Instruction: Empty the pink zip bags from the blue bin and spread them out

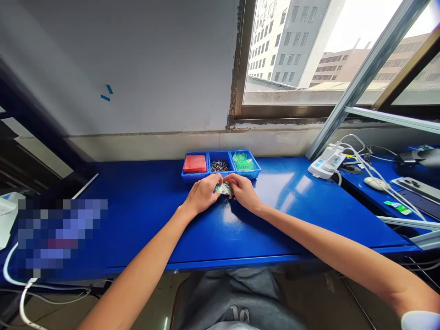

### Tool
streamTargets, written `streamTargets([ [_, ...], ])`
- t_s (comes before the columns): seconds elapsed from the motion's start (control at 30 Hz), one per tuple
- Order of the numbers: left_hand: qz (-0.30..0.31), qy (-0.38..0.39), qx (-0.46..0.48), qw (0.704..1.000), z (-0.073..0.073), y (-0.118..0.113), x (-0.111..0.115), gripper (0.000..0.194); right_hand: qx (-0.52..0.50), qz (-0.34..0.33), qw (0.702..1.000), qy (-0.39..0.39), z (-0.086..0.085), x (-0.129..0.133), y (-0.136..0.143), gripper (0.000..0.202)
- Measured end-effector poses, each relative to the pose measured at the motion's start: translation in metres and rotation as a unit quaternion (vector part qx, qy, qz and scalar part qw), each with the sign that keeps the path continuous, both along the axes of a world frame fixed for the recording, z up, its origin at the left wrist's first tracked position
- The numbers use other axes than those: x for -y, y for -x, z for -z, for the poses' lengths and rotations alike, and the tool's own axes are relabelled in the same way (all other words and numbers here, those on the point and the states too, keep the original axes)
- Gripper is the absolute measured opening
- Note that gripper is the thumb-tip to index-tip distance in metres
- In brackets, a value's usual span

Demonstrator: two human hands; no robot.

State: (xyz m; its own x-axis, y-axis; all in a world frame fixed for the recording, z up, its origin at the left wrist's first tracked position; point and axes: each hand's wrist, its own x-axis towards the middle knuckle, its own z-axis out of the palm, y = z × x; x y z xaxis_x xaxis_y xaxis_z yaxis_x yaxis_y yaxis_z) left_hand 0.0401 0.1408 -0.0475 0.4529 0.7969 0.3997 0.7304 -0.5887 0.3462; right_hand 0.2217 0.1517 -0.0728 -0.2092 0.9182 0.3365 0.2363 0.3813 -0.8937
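Note:
Between my two hands is a small clear packet [224,188] with green and white on it, held over the blue table just in front of a bin. My left hand [205,191] pinches its left end, and my right hand [243,190] grips its right end. Right behind them stands a blue three-compartment bin [195,176]. Its left compartment holds red bags [195,163], the middle one small dark metal parts [220,165], and the right one green and clear packets [243,162].
The blue table [144,197] meets a wall behind. On the right are a white power strip [326,161] with cables, a mouse [376,184], a phone [419,187] and a metal frame [357,68]. A blurred patch and a white cable lie left.

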Motion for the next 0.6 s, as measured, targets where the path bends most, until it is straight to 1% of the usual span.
streamTargets([
  [0.17,-0.022,0.039,-0.01,0.999,0.003,0.001,-0.001,0.027,0.035,-0.014,0.999,-0.019,-0.001,0.004,0.0,0.032],
  [0.27,-0.043,0.053,-0.025,0.997,0.003,0.0,0.0,0.035,0.096,-0.001,0.992,-0.087,-0.002,0.006,0.002,0.033],
  [0.33,-0.049,0.056,-0.034,0.997,0.004,0.0,-0.001,0.036,0.131,0.011,0.981,-0.139,-0.002,0.006,0.003,0.033],
  [0.4,-0.048,0.057,-0.043,0.996,0.004,-0.001,-0.003,0.036,0.164,0.022,0.971,-0.173,-0.003,0.005,0.002,0.033],
  [0.47,-0.045,0.06,-0.056,0.996,0.004,-0.003,-0.005,0.035,0.227,0.027,0.954,-0.193,-0.005,0.003,-0.002,0.034],
  [0.6,-0.054,0.059,-0.096,0.992,0.002,-0.005,-0.008,0.033,0.39,0.032,0.896,-0.211,-0.011,0.002,-0.013,0.041],
])
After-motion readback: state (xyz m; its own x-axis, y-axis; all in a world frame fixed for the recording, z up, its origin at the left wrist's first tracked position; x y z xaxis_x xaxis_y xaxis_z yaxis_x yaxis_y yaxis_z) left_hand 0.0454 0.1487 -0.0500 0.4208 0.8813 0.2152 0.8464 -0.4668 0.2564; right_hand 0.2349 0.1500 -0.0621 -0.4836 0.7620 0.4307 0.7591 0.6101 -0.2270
